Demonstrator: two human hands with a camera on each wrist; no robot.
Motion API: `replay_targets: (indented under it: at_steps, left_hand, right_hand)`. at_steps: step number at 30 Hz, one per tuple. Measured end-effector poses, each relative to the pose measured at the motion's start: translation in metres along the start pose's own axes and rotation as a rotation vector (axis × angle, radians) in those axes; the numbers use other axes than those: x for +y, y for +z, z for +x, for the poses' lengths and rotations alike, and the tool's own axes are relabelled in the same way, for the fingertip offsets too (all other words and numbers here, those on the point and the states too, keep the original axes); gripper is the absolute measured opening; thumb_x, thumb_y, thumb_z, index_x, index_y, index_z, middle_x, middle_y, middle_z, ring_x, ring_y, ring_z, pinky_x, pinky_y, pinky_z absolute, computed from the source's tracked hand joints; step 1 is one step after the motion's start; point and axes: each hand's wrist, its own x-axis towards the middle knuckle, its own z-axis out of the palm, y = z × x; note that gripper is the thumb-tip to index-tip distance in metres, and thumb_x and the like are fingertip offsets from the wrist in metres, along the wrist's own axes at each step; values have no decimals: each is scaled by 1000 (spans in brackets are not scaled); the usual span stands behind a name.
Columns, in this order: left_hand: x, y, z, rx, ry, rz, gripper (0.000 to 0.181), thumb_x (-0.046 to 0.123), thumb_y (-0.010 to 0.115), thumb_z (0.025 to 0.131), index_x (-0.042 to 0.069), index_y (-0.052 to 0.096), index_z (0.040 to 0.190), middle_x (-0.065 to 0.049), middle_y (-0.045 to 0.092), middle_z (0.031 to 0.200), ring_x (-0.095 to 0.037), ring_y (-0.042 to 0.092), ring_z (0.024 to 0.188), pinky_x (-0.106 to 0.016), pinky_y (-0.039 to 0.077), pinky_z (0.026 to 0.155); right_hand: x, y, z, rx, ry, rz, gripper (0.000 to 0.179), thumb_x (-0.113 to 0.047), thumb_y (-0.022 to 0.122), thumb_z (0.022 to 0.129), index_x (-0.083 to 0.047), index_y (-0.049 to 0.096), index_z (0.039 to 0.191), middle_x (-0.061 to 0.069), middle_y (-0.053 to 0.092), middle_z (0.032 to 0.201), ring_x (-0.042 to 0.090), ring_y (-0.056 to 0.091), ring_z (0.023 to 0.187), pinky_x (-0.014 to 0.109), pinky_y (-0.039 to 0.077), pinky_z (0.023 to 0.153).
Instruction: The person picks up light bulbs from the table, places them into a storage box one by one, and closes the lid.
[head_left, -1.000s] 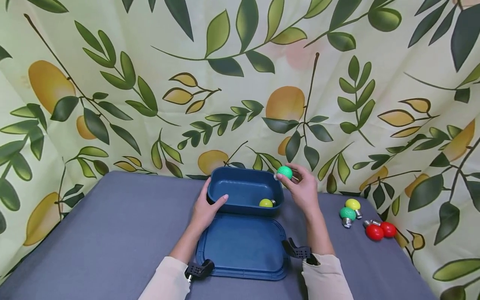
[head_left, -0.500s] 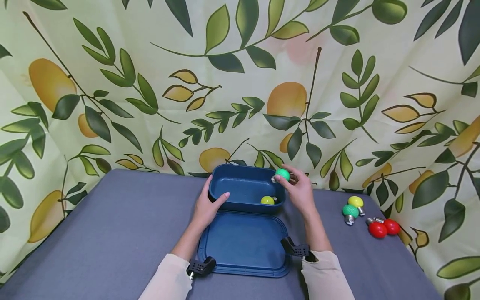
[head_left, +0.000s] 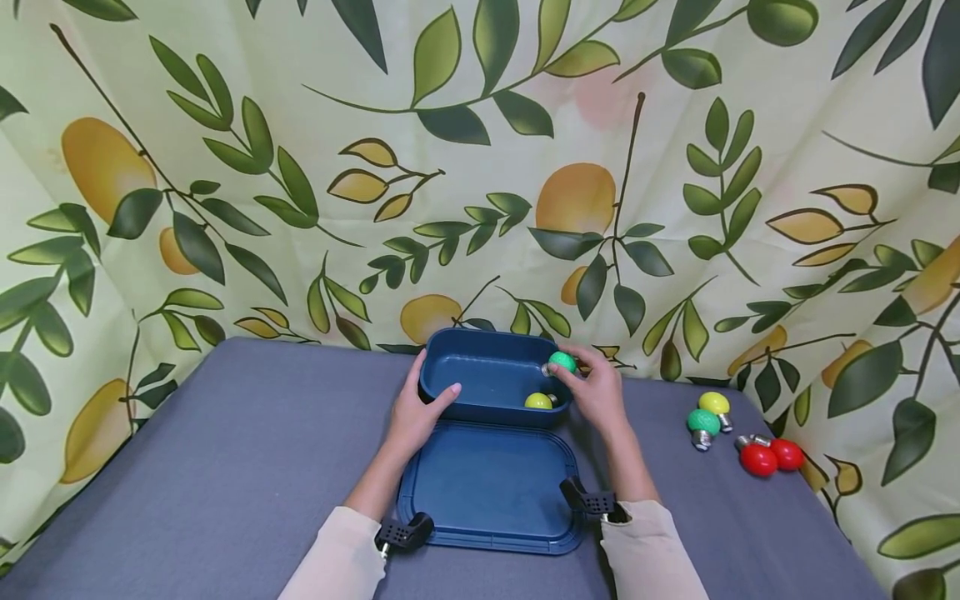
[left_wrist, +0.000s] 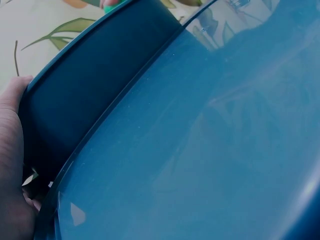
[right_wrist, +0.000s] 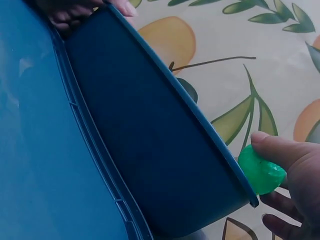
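Observation:
My left hand [head_left: 411, 417] grips the left end of a blue plastic box [head_left: 480, 414], its thumb over the front rim and its fingers along the outer side. Between the thumb and fingers of my right hand [head_left: 602, 396] is a green light bulb [head_left: 562, 362], held at the box's right end with its metal base pointing inward. In the right wrist view the green bulb [right_wrist: 261, 171] shows just beyond the box rim. A yellow bulb [head_left: 537, 401] lies inside, at the right front corner. Directly in front of the box lies a flat blue lid [head_left: 491, 483].
To the right on the grey cloth-covered table [head_left: 247, 467] lie another yellow bulb [head_left: 714, 403], a green bulb [head_left: 703, 422] and two red bulbs [head_left: 759, 459], grouped near the table's right edge. A leaf-patterned curtain [head_left: 450, 183] hangs behind and along both sides.
My right hand has brought the green bulb slightly left and lower, down to the box's right end. The left hand keeps its grip on the box.

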Motion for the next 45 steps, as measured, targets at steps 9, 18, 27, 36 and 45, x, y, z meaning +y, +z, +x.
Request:
replay_targets:
  at_steps: [9,18,27,36,45]
  left_hand:
    - [-1,-1,1,-2,8,-13,90,51,72,91,35,20,162,-3,24,169,-34,25,155,-65,25,121]
    - [-2,0,1,0,6,-7,89,52,72,91,38,20,161,-2,24,169,-34,26,155,-64,25,121]
    - [0,-1,0,-1,-2,1,89,54,71,90,38,19,161,-2,25,169,-35,27,155,-65,26,120]
    - [1,-1,0,-1,-6,5,89,54,71,90,39,19,161,-2,25,169,-34,27,155,-64,26,121]
    - [2,-1,0,1,-2,-3,88,53,70,91,36,20,162,-2,26,169,-35,27,155,-65,26,121]
  right_hand:
    - [0,1,0,-58,-17,-49,44,-26,80,89,-6,71,127,18,70,124,33,68,103,50,56,89]
    - [3,9,-2,-51,17,-83,47,-28,81,87,-9,71,128,18,68,132,36,63,120,49,53,89]
    - [3,15,-5,-72,66,-110,45,-26,80,88,-8,70,128,20,66,135,34,68,104,44,56,80]
    - [1,13,-4,-162,110,-94,45,-23,77,91,-9,67,133,22,66,132,34,66,106,45,56,85]
    - [2,13,-2,-222,147,-120,45,-22,74,93,-9,65,135,23,62,135,35,63,109,48,54,90]
